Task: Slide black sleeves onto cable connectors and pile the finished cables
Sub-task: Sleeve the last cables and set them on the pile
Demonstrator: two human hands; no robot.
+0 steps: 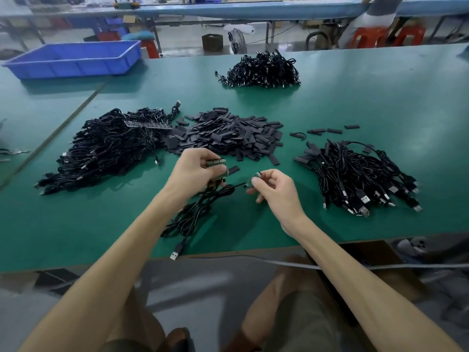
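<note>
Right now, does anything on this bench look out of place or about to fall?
The USB plug of the loose cable bundle nearest you lies at the green table's near edge and could slip off. A few black sleeves lie scattered apart from the main sleeve pile. Nothing looks damaged.

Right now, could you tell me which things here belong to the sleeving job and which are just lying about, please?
Job: left hand, green strip, right hand, cable, sleeves, left heap, right heap, far heap.
Lying about: blue bin, fan, stools.
</note>
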